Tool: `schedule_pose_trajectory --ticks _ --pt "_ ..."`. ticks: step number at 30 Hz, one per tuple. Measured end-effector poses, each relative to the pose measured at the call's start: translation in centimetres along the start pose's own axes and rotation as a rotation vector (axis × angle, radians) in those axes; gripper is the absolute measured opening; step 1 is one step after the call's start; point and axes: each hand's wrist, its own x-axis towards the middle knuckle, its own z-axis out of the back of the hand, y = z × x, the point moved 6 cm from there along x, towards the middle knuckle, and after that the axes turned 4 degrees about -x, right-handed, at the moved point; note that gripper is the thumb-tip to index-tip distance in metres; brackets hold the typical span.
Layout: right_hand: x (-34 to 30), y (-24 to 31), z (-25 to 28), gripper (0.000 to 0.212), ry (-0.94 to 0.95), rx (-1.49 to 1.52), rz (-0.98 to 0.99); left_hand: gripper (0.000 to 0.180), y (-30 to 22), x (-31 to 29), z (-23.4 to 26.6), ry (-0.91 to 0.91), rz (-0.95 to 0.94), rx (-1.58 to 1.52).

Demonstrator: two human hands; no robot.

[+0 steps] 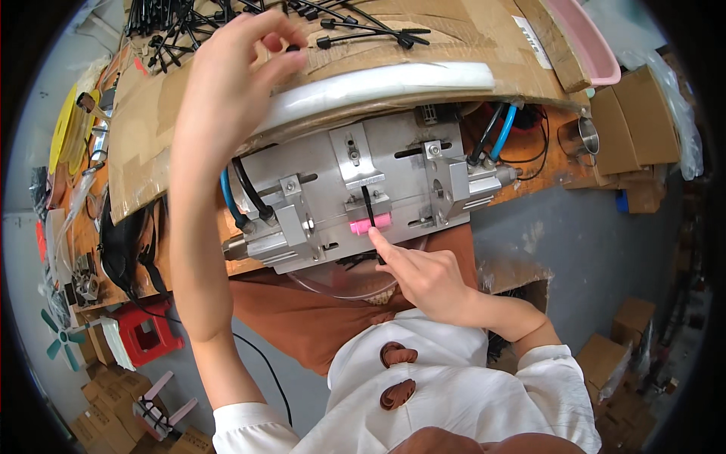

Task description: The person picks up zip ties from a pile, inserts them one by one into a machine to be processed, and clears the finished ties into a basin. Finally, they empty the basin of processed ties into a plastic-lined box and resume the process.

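My left hand [253, 57] is raised over the cardboard at the upper left, its fingers curled and pinching a small black plastic part [293, 48], mostly hidden. My right hand [427, 280] is in front of the metal fixture [393, 163], palm down. Its index finger is stretched out, the tip touching a bright pink piece [370, 224] at the fixture's front edge; the other fingers curl under. A thin black stem [368, 204] runs from the central metal block to the pink piece. A dark bit shows beside my right thumb; I cannot tell what it is.
Black stemmed parts [370, 34] lie on the cardboard sheet [454, 57] behind the fixture. A white strip [386, 85] edges that sheet. Blue tubes [504, 132] and black ones join the fixture's sides. A metal cup [579, 137] and pink bin [594, 45] are on the right.
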Motion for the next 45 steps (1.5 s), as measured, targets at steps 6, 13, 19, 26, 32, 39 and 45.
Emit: schedule_pose_trajectory --ticks 6,13,19,26,32,39,45 --pt "9.1 0.4 7.9 0.018 -0.185 -0.363 0.226 0.013 0.5 -5.0 2.9 0.041 0.215 -0.401" --pt "25.8 -4.8 8.9 0.016 -0.155 -0.638 0.050 0.066 -3.8 -11.5 0.3 -0.250 0.198 -0.190" --pt "24.8 -3.1 11.7 0.024 -0.293 -0.447 0.143 0.063 -9.9 -18.7 -7.1 -0.033 0.064 0.012" --pt "19.2 -6.8 16.8 0.021 -0.191 0.607 -0.066 0.068 -10.3 -18.5 -11.3 0.089 0.142 0.183" --pt "8.7 -3.9 15.3 0.019 -0.385 0.535 -0.171 0.071 -9.8 -18.7 -11.3 0.115 0.229 0.153" --pt "-0.5 -0.1 5.2 0.063 -0.160 -0.057 0.077 0.050 -8.6 -9.4 -4.0 -0.105 -0.101 0.087" --pt "-0.8 0.0 0.1 0.059 -0.130 -0.050 0.045 0.017 -2.7 2.9 -2.6 0.021 -0.278 0.132"
